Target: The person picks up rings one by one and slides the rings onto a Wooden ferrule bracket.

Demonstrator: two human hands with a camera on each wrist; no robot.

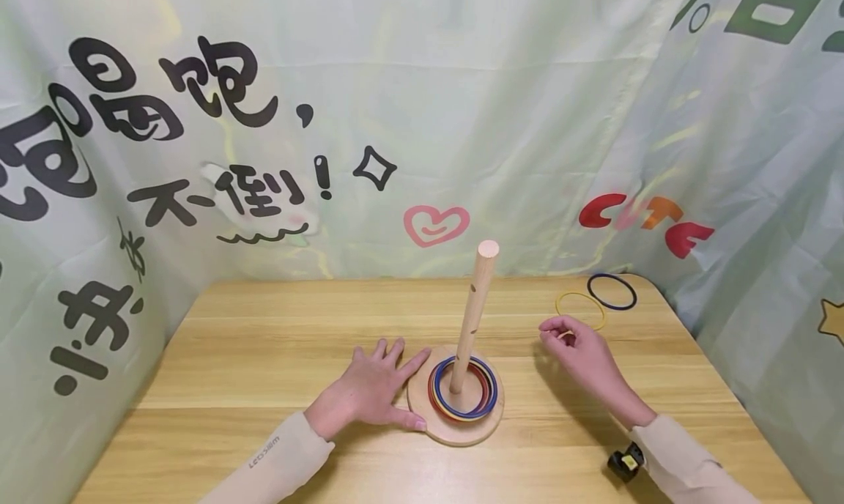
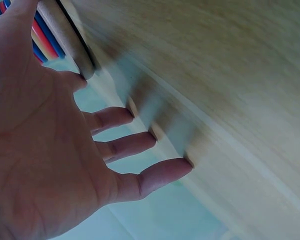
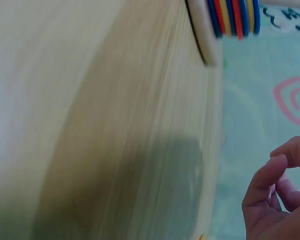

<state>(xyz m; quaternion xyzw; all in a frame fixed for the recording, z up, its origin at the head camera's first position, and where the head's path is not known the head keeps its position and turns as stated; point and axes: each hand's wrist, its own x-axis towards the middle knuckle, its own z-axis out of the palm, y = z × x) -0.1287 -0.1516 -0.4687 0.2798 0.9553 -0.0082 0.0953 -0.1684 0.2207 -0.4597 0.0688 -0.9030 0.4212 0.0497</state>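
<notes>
A wooden peg (image 1: 476,310) stands on a round wooden base (image 1: 455,434) near the table's front middle. Blue, red and yellow rings (image 1: 463,398) lie stacked round the peg on the base. My left hand (image 1: 372,387) lies flat on the table, fingers spread, its thumb against the base's left edge. In the left wrist view the left hand's (image 2: 65,165) fingertips touch the wood beside the rings (image 2: 42,40). My right hand (image 1: 567,335) hovers with curled fingers over the near edge of a loose yellow ring (image 1: 587,302). The right wrist view shows nothing between the right hand's (image 3: 277,170) fingers.
A dark ring (image 1: 612,291) lies at the table's (image 1: 264,357) far right corner, just behind the yellow one. A printed cloth backdrop (image 1: 422,123) closes off the back and both sides. A small black device (image 1: 626,461) sits at my right wrist.
</notes>
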